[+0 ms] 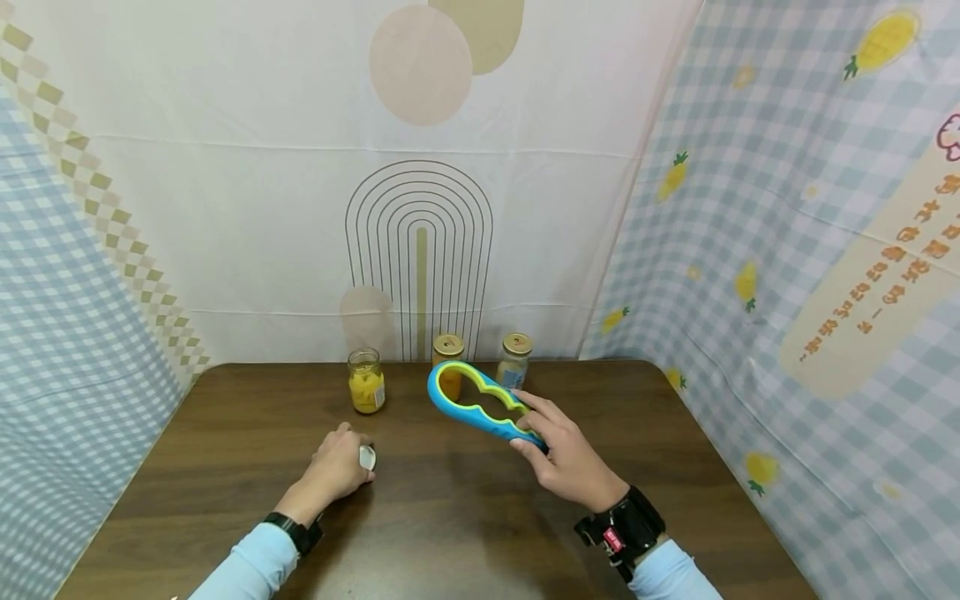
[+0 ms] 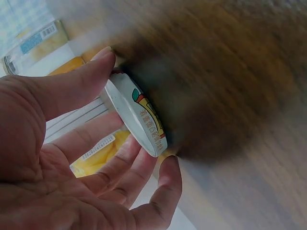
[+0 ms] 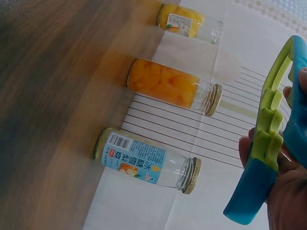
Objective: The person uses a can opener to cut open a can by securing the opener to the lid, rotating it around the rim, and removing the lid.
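Note:
My left hand holds a round jar lid by its edge, between thumb and fingertips, low over the table. The lid has a white rim with a colourful print. In front of that hand stands a glass jar of yellow fruit, its mouth uncovered. My right hand grips one end of a blue and green jar opener, whose looped end points left and away from me. In the head view the opener partly hides a jar of orange fruit with a gold lid.
A third lidded jar with a blue label stands at the table's back edge, right of the orange one. Behind the brown wooden table hangs a white patterned cloth. Blue checked cloth borders both sides.

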Tool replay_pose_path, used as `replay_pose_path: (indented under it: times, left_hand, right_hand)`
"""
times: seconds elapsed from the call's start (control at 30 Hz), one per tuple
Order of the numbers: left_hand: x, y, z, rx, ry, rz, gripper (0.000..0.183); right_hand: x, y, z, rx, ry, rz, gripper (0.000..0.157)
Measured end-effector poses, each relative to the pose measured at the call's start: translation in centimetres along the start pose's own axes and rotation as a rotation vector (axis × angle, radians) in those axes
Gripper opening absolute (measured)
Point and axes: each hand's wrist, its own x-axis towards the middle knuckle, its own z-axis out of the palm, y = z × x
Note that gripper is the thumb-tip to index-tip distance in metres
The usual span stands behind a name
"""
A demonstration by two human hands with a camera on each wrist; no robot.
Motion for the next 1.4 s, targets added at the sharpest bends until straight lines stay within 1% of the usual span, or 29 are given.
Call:
replay_pose_path:
  times: [0.2, 0.33, 0.43, 0.53, 0.63, 0.77, 0.9, 1.07, 1.2, 1.4]
  left_hand:
    - [0.0, 0.0, 0.2, 0.001, 0.011, -0.001, 0.049]
    - [-0.6, 0.1, 0.2, -0.024, 0.049, -0.005, 0.057]
    - [-1.4, 0.5, 0.2, -0.056, 0.096, -0.020, 0.070]
    - [-2.5, 1.1, 0.1, -0.086, 0.159, -0.017, 0.076]
    - [-3.6, 1.9, -0.1, -0.106, 0.214, 0.012, 0.076]
    - [-5.1, 3.0, -0.7, -0.131, 0.254, 0.047, 0.072]
    - [-6.6, 3.8, -1.2, -0.165, 0.269, 0.067, 0.067]
    - [-7.9, 4.5, -1.1, -0.216, 0.249, 0.066, 0.062]
    - [-8.3, 4.5, -0.9, -0.240, 0.242, 0.060, 0.061]
    - [-8.3, 4.4, -0.7, -0.253, 0.248, 0.067, 0.060]
  right_hand:
    - [0.1, 0.1, -0.1, 0.000, -0.001, -0.005, 0.006]
    - [0.2, 0.2, -0.3, -0.002, -0.001, -0.007, 0.009]
    - [0.3, 0.2, -0.4, -0.007, -0.001, -0.008, 0.010]
    - [0.3, 0.2, -0.5, -0.009, -0.005, -0.003, 0.008]
    - [0.3, 0.2, -0.6, -0.017, -0.005, 0.010, 0.003]
    - [0.3, 0.3, -0.7, -0.029, -0.002, 0.020, 0.008]
    - [0.2, 0.4, -0.7, -0.033, -0.002, 0.034, 0.008]
    - [0.1, 0.4, -0.8, -0.030, 0.001, 0.051, 0.009]
    - [0.1, 0.4, -0.7, -0.027, 0.000, 0.050, 0.009]
    - [0.1, 0.4, -0.6, -0.030, 0.004, 0.039, 0.009]
